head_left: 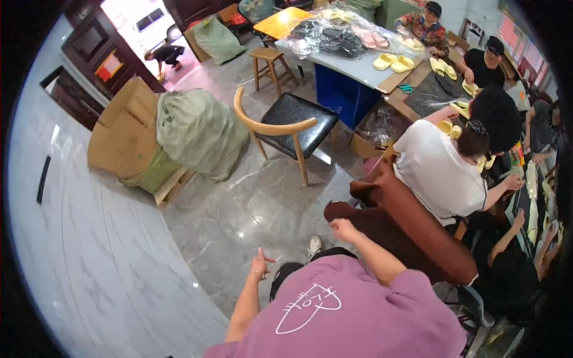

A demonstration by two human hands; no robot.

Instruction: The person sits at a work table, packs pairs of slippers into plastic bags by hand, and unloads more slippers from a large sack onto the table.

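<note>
My left hand [259, 264] hangs over the grey floor beside my dark trousers, a bracelet at its wrist. Its fingers are apart and nothing is in them. My right hand [344, 230] is curled closed in front of the end of a large brown leather-like sheet [412, 230], partly rolled or folded. Whether the fingers grip its edge or something small cannot be made out. The sheet slopes down to the right, behind a seated person in a white shirt [444, 170].
A black-seated wooden chair [298, 122] stands ahead, with a stool [271, 64] beyond. Left are a stuffed pale sack [200, 134] and a cardboard sheet [122, 128]. Several people sit around a work table [352, 71] bearing yellow slippers [393, 62]. An open cardboard box [382, 125] sits beside it.
</note>
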